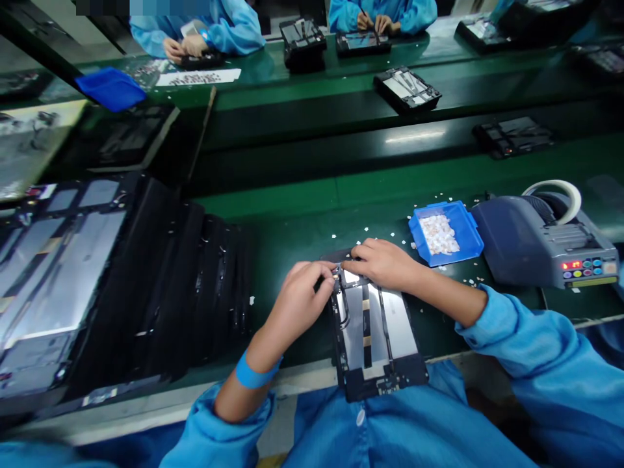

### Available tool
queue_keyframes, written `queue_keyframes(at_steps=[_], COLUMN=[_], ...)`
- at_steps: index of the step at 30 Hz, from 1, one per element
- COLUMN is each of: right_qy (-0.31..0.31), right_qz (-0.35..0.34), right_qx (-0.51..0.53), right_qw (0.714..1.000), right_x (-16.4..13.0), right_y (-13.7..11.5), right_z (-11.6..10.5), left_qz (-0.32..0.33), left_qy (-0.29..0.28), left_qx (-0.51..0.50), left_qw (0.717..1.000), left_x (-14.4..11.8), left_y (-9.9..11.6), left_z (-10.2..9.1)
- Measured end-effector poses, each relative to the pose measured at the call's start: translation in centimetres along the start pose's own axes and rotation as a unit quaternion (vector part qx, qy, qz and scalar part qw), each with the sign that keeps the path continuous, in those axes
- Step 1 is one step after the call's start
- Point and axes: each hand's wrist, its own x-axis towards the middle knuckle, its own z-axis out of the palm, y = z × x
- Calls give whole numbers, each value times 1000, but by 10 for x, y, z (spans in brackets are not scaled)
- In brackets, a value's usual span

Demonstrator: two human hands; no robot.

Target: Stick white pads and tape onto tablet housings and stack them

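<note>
I log, clocked from one opened, flat black-and-silver device [379, 322]: bare left hand [303, 294] and right hand [383, 263], touching its eleven-o'clock corner; blue plastic tray [467, 224], white scraps [439, 234] inside, one o'clock; grey button-fronted machine [517, 237], two; stacked black panels [141, 286], nine.

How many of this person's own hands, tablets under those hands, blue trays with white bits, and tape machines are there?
Own hands: 2 (left hand, right hand)
Open tablet under them: 1
Blue tray with white bits: 1
Tape machine: 1
Total: 5
</note>
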Motion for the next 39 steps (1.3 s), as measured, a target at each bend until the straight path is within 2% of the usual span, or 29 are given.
queue_keyframes(at_steps=[3, 6, 10, 17, 29, 39], right_qy=[11, 23, 23, 24, 14, 15], right_qz=[-2, 2, 8, 11, 11, 10], right_qx=[14, 21, 38, 47, 52, 60], right_qw=[1000, 1000, 999, 999, 998, 998], right_x=[0, -1, -2, -1, 1, 1], right_y=[2, 2, 2, 2, 1, 1], right_z=[3, 6, 7, 6, 3, 3], left_qz=[-60, -80, -86, -116, -131, -135], left_qy=[-17, -57, -43, -42, 24, 34], left_qx=[-79, -72, -29, -41, -31, -15], left_qw=[995, 993, 995, 992, 991, 990], left_x=[13, 25, 34, 40, 34, 31], left_y=[-4, -6, -8, -8, -6, -1], left_z=[-1, 5, 13, 16, 27, 30])
